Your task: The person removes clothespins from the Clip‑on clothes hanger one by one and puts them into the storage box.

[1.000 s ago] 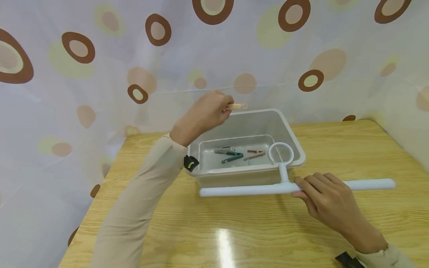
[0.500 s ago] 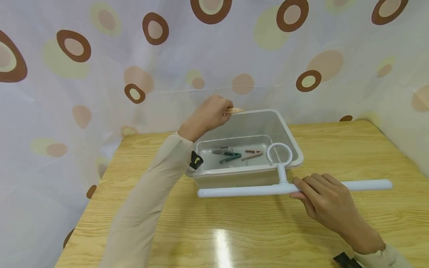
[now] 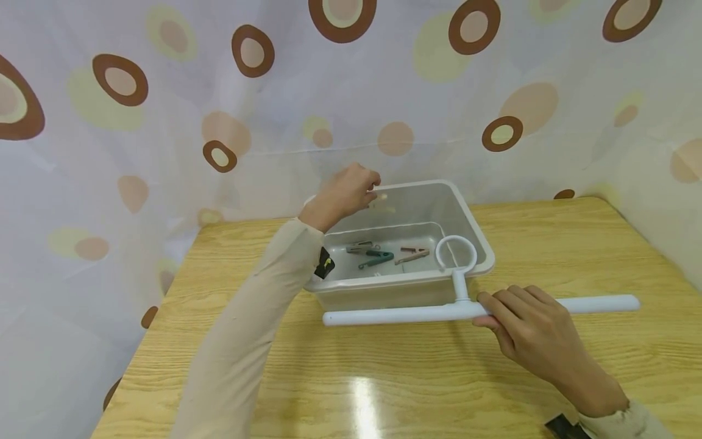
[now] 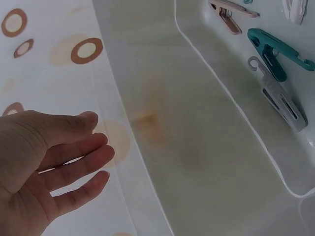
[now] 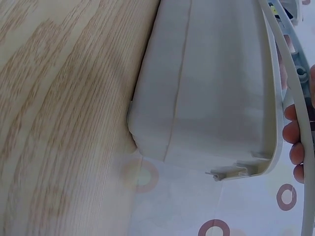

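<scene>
My left hand (image 3: 345,192) hovers over the back left rim of a grey plastic basin (image 3: 478,228), fingers spread apart and holding nothing. Just below its fingertips, a blurred peach-coloured clothespin (image 4: 146,119) is in mid-air inside the basin. A green clothespin (image 3: 378,260), a grey clothespin (image 4: 284,101) and a pinkish-brown clothespin (image 3: 414,255) lie on the basin floor. In front of the basin, my right hand (image 3: 540,332) grips a white plastic hanger (image 3: 395,315) by its bar, right of the neck. The hanger's ring-shaped hook (image 3: 440,251) overlaps the basin's front right corner in the head view.
The basin stands on a wood-grain table (image 3: 307,372) near its back edge. Behind it hangs a pale curtain (image 3: 340,103) with brown and peach ovals. A white item (image 4: 295,10) is partly visible on the basin floor.
My left hand has lowered slightly and let go of the peach clothespin, which has dropped from its fingers into the basin. The right hand still holds the hanger in place.
</scene>
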Available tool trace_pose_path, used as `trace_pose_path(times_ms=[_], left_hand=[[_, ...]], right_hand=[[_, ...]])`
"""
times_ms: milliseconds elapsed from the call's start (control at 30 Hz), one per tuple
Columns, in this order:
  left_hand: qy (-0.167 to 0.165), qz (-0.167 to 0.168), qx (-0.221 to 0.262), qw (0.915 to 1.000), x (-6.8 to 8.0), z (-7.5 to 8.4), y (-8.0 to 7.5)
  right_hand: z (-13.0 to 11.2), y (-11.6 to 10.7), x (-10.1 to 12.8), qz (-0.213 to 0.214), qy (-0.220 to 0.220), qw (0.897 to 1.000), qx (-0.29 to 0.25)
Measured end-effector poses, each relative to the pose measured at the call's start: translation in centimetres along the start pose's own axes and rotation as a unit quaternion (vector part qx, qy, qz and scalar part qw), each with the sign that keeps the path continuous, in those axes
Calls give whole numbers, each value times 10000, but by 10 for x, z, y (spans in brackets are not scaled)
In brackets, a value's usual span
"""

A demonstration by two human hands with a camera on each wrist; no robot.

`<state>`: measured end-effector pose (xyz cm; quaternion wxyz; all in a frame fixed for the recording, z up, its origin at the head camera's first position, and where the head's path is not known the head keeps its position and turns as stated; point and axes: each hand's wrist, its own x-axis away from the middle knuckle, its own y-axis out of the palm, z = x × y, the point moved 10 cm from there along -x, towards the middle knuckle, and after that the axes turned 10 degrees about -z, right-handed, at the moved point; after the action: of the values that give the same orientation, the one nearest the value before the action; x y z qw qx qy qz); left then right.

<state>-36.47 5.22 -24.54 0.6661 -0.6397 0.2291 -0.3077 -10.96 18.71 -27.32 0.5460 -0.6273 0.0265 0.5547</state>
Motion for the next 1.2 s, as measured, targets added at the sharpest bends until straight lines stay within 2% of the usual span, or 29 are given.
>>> trace_pose_path(times_ms=[133, 433, 700, 967, 1100, 1200], left_hand=[[-47, -54, -167, 9998, 0, 1, 1], [28, 386, 22, 9992, 21, 3, -17], [-555, 257, 374, 9974, 48, -10, -21], [-757, 130, 32, 9970, 79, -16, -6], [-1034, -48, 50, 9946, 94, -23, 10], [-1212, -98, 247, 9923, 103, -27, 25]], right_hand=[[0, 0, 1, 9, 5, 10000, -12], [-1, 0, 0, 50, -3, 10000, -16], [-4, 1, -2, 105, -34, 9999, -24], [-10, 1, -9, 197, -64, 9997, -85], [-12, 2, -12, 202, -56, 9997, -115], [-13, 3, -13, 166, -43, 9998, -123]])
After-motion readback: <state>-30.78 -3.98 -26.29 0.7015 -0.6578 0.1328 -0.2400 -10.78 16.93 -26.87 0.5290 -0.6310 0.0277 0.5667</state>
